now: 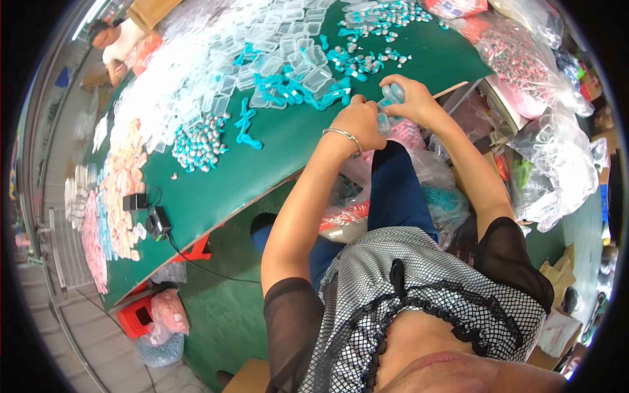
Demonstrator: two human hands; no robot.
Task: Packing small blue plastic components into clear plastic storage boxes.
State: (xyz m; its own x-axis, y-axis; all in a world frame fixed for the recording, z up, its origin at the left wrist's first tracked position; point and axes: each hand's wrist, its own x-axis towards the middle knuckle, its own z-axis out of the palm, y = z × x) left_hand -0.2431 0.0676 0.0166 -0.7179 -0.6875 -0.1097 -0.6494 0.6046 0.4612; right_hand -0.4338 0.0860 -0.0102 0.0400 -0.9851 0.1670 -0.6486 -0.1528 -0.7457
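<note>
A small clear plastic case [393,97] with teal showing in it is held between my two hands, just off the near edge of the green table. My left hand [359,124] is closed round its lower part, where a clear piece shows below the fingers. The thumb and fingers of my right hand [416,101] grip its upper side. Beyond my left hand lie bundles of teal cord [285,88] on and beside many clear cases [304,62]. A single teal cord bundle [246,124] sits apart, near a heap of silver-and-teal earbud-like pieces [200,142].
The green table [229,187] carries black adapters [157,223] and rows of peach pieces [124,190] at the left. Filled plastic bags [514,62] crowd the right. Below stand a red stool [136,316] and a bag [169,314]. Another person [121,42] is at the far left.
</note>
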